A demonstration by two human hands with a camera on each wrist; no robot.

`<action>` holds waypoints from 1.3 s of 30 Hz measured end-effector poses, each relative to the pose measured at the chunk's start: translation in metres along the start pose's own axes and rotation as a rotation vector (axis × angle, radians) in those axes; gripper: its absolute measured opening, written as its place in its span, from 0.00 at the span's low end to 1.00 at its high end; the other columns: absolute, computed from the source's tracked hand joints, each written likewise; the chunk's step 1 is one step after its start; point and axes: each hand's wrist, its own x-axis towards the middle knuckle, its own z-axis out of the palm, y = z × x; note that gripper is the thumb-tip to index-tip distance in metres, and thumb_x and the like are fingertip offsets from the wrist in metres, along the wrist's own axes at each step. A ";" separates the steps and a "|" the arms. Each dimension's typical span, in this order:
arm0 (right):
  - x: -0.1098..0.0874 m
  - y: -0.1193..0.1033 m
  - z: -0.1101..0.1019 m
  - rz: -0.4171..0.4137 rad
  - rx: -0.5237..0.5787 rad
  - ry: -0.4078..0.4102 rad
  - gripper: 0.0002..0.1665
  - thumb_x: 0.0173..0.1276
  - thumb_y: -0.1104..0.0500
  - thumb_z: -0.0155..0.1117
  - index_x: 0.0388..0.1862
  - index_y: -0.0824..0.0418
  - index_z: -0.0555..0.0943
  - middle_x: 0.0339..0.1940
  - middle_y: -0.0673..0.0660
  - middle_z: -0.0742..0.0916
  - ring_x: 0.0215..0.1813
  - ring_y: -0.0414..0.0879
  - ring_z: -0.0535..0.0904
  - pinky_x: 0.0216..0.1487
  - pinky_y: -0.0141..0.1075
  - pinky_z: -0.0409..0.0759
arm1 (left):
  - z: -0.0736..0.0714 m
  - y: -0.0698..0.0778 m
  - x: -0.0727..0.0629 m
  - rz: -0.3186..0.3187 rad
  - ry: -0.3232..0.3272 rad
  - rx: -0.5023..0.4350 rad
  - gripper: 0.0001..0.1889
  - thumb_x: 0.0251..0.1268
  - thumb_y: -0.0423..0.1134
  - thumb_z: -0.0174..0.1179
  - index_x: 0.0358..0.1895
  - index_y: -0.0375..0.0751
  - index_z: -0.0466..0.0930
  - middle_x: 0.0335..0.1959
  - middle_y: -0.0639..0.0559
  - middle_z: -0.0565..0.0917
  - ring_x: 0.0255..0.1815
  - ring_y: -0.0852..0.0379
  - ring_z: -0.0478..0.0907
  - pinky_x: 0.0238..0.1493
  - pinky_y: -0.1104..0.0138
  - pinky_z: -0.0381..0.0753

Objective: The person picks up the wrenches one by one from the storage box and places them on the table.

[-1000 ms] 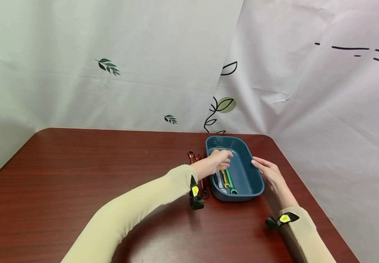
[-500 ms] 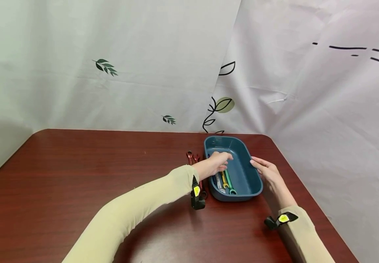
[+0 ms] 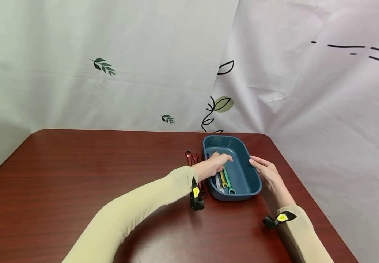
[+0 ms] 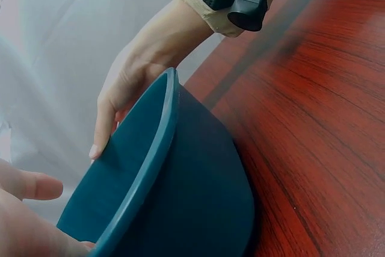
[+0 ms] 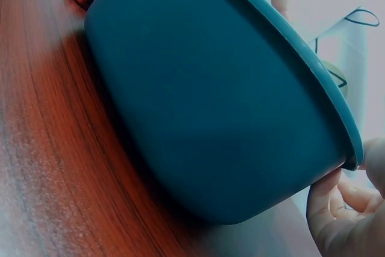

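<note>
In the head view a blue plastic bin (image 3: 238, 197) stands at the table's back right. My left hand (image 3: 213, 165) reaches over its left wall, above wrenches lying inside. A green wrench (image 3: 228, 180), a yellow wrench (image 3: 223, 179) and a silver wrench (image 3: 218, 182) show below the hand. Its fingertips are partly hidden, so whether they hold anything cannot be seen. My right hand (image 3: 269, 176) grips the bin's right rim, thumb on one side and fingers on the other; the right wrist view shows this hand (image 5: 352, 212) at the rim's end.
Red wrenches (image 3: 188, 157) lie on the table just left of the bin, partly covered by the left forearm. The brown wooden table (image 3: 77, 175) stretches to the left. A white patterned curtain (image 3: 136, 73) hangs behind and along the right edge.
The left hand dips slightly over the wrenches inside the bin. The right hand keeps its place on the rim. The whole head view shifts a little.
</note>
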 end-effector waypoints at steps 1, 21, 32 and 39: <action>0.000 0.000 0.000 0.001 0.002 0.001 0.41 0.67 0.47 0.63 0.73 0.63 0.63 0.40 0.38 0.80 0.38 0.31 0.81 0.41 0.25 0.84 | 0.000 -0.001 0.000 -0.001 0.001 0.005 0.41 0.65 0.41 0.58 0.76 0.37 0.47 0.74 0.41 0.58 0.57 0.50 0.74 0.41 0.71 0.73; -0.001 -0.001 0.002 0.011 0.013 0.010 0.40 0.68 0.49 0.63 0.73 0.64 0.63 0.36 0.38 0.81 0.37 0.32 0.82 0.39 0.26 0.85 | 0.010 -0.009 0.002 0.027 0.037 0.149 0.35 0.66 0.42 0.58 0.73 0.35 0.56 0.72 0.40 0.63 0.66 0.41 0.69 0.67 0.52 0.71; -0.002 -0.002 0.002 0.015 0.084 -0.002 0.38 0.68 0.51 0.63 0.73 0.64 0.63 0.33 0.37 0.83 0.37 0.32 0.83 0.39 0.26 0.85 | 0.012 -0.012 0.006 0.021 0.054 0.140 0.36 0.65 0.41 0.58 0.73 0.35 0.55 0.73 0.41 0.62 0.66 0.40 0.70 0.68 0.52 0.71; -0.002 -0.002 0.002 0.013 0.104 -0.009 0.41 0.68 0.52 0.63 0.74 0.64 0.61 0.32 0.37 0.84 0.36 0.32 0.83 0.39 0.26 0.85 | 0.012 -0.013 0.008 0.022 0.067 0.138 0.34 0.66 0.42 0.58 0.72 0.35 0.58 0.72 0.42 0.64 0.63 0.43 0.74 0.65 0.54 0.74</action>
